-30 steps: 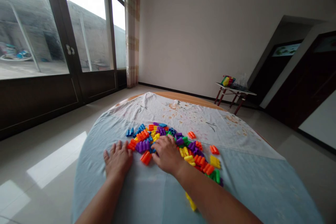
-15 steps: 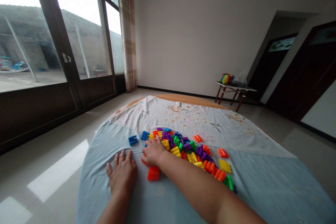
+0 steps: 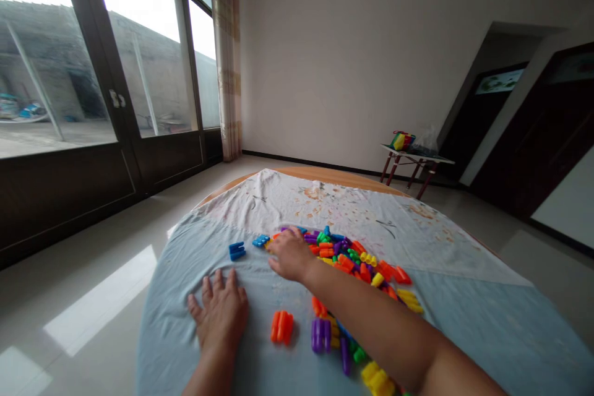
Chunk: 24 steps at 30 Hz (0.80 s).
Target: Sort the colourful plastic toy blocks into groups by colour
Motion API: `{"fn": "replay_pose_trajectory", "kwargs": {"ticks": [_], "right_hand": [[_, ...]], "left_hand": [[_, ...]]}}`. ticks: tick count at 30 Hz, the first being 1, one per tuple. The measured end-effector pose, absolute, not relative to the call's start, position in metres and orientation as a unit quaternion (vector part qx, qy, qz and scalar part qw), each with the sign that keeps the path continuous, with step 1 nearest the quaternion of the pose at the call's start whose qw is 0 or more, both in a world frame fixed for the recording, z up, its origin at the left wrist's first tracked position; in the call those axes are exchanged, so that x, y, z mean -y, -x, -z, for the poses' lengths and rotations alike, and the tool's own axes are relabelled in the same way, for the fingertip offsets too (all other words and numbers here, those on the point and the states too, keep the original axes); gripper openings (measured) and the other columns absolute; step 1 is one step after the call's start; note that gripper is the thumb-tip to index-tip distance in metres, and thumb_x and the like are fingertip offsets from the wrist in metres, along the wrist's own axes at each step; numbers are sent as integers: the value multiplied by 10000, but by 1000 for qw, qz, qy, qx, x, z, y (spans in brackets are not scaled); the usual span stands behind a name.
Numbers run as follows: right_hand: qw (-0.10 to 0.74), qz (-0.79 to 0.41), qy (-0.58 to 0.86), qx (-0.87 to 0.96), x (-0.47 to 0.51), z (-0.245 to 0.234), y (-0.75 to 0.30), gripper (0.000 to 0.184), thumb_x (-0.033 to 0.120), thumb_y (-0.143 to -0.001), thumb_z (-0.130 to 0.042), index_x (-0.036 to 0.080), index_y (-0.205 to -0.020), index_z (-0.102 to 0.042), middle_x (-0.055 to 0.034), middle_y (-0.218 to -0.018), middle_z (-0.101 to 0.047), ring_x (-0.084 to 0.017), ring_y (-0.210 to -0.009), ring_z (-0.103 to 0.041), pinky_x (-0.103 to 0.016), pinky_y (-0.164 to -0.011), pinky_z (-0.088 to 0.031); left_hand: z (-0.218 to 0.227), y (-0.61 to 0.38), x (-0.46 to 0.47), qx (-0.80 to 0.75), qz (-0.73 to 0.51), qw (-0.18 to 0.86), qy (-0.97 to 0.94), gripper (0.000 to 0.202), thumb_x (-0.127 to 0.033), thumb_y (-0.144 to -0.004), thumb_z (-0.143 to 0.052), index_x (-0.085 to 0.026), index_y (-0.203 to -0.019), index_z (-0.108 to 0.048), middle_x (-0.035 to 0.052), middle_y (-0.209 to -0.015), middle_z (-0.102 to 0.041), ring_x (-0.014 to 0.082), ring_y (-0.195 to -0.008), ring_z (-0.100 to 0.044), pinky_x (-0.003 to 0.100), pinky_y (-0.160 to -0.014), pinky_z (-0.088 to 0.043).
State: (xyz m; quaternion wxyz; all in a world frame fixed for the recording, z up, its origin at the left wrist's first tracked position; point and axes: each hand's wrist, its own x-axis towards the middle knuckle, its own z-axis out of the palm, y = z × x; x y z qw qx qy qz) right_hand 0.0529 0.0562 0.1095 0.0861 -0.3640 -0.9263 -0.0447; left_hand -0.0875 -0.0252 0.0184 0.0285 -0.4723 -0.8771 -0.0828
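Note:
My left hand lies flat on the blue part of the cloth, fingers spread, with nothing in it. My right hand reaches over the left edge of a heap of colourful plastic toy blocks, palm down with its fingers apart; what lies under the palm is hidden. Close to its fingertips is a blue block, and another blue block lies farther left. An orange block sits alone between my hands. Below my right forearm, a purple block and several yellow and green ones are spread.
A tablecloth, pale blue with a white floral part, covers the round table. Beyond it, a small side table holds a colourful bag and a clear plastic bag. Glass doors stand at the left.
My right hand has moved right and slightly away from me. The blocks have spread, several now lying nearer to me. The orange block by my left hand has shifted closer to me.

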Motion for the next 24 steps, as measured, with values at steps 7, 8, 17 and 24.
{"fn": "replay_pose_trajectory", "kwargs": {"ticks": [7,8,17,24], "right_hand": [[71,-29,350,934,-84,-67,71,448,404,-829,-467,226,-1240,-471,-92,-1395,-384,-258,-1305,-259,-541,-1042,-177],[50,-36,369,927,-90,-64,73,452,412,-825,-465,222,-1235,-475,-98,-1379,-403,-261,-1300,-270,-549,-1043,-169],[-10,0,507,862,-140,-68,-32,420,417,-762,-523,228,-1136,-552,-130,-1225,-532,-332,-1196,-395,-642,-973,-186],[-68,-22,555,829,-128,-83,-120,339,350,-659,-634,241,-979,-656,-127,-1132,-608,-340,-1176,-438,-513,-879,-388]], "left_hand": [[-30,84,28,884,50,22,464,549,-284,-855,-188,-211,-1370,-363,47,-1467,-321,264,-1364,-195,522,-1095,-80],[-30,84,28,885,44,23,462,547,-286,-855,-185,-220,-1364,-374,42,-1469,-318,261,-1364,-196,521,-1095,-76],[-21,89,25,883,34,59,464,539,-298,-858,-198,-252,-1368,-368,37,-1478,-296,256,-1368,-186,522,-1089,-74],[-20,90,21,884,87,42,458,538,-336,-859,-186,-256,-1341,-411,22,-1465,-327,257,-1357,-215,521,-1085,-101]]}}
